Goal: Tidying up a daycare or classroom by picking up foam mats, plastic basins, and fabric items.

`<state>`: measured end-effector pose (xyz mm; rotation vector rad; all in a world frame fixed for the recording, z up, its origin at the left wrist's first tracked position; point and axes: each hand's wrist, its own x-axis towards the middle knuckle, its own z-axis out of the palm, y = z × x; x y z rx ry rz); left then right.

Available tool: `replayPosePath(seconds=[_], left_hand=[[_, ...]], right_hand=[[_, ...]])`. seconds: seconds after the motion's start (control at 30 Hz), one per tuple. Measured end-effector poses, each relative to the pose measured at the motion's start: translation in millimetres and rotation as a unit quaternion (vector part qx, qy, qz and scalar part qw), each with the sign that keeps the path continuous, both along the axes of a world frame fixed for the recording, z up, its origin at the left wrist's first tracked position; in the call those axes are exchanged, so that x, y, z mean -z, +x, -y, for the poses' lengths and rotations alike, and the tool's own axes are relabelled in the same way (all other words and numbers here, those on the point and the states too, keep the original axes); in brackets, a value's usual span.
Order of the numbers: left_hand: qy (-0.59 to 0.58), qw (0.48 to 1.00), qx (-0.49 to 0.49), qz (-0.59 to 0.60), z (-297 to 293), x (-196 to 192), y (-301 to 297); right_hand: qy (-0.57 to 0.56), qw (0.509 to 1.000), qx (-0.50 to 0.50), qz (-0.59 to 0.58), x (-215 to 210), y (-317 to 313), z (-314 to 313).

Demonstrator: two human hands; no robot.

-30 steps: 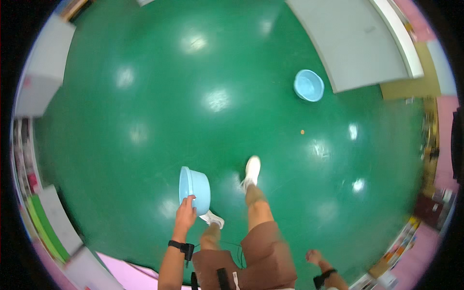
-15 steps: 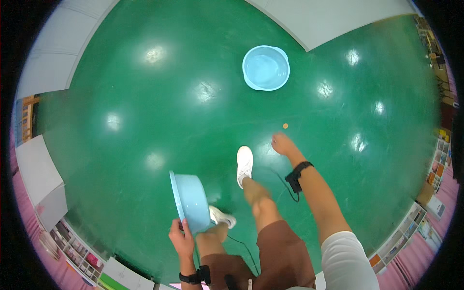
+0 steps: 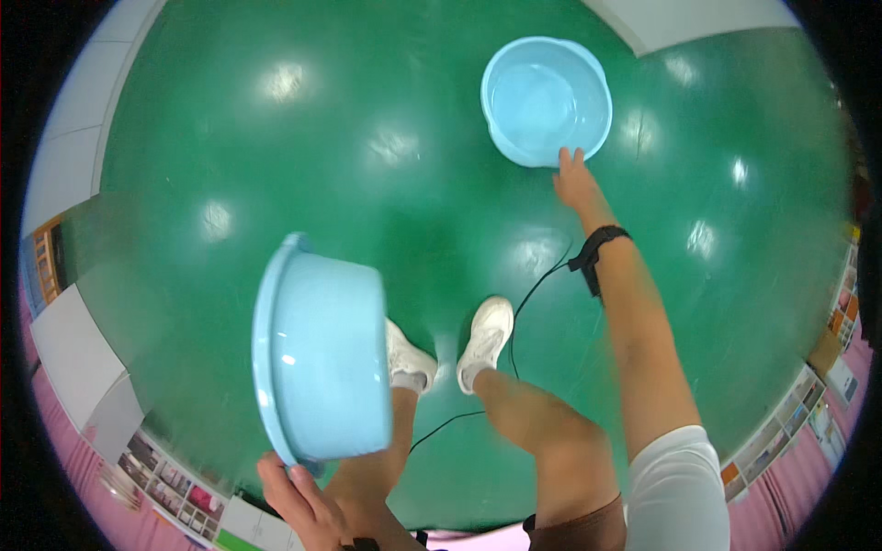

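Observation:
My left hand [image 3: 301, 505] grips the rim of a light blue plastic basin [image 3: 335, 358] at its near end. That basin is held up on its side, its outer wall facing right and its opening facing left. Farther off, a second light blue basin [image 3: 537, 103] stands upright on the floor with nothing seen inside it. My right hand [image 3: 577, 179] reaches out to this basin's near rim, its fingers stretched and apart. The fingertips overlap the rim in the picture; whether they touch it I cannot tell.
The green floor [image 3: 395, 220] is glossy with light reflections. My white shoes [image 3: 487, 335] stand between the basins. Black cables [image 3: 519, 317] hang by my legs. A white cabinet [image 3: 698, 18] stands at the far right, and shelves [image 3: 170, 487] line the near left.
My left hand has raised its basin closer to me. My right hand has moved forward to the floor basin and its fingers have spread. A small orange disc on the floor no longer shows.

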<state>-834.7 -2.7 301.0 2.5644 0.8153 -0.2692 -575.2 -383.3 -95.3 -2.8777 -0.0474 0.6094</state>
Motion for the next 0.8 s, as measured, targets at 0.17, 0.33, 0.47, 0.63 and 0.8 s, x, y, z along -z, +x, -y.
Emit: replayPosePath(seconds=[0.17,0.33,0.47,0.63,0.8], left_hand=[[0.078,0.996,0.023,-0.020,-18,-17,1],[-0.096,0.992,-0.014,-0.083,-10,-80,44],[-0.219,0.975,0.028,-0.021,2,-181,63],[-0.274,0.948,0.160,0.004,42,-297,82],[-0.279,0.886,0.370,0.028,84,-399,99]], right_hand=[[-0.078,0.992,-0.100,-0.012,-67,-60,-23],[-0.045,0.977,-0.159,-0.133,-180,-139,0],[-0.019,0.980,-0.050,-0.190,-286,-232,33],[-0.033,0.979,0.075,-0.187,-450,-377,49],[-0.022,0.978,0.189,-0.080,-628,-448,18]])
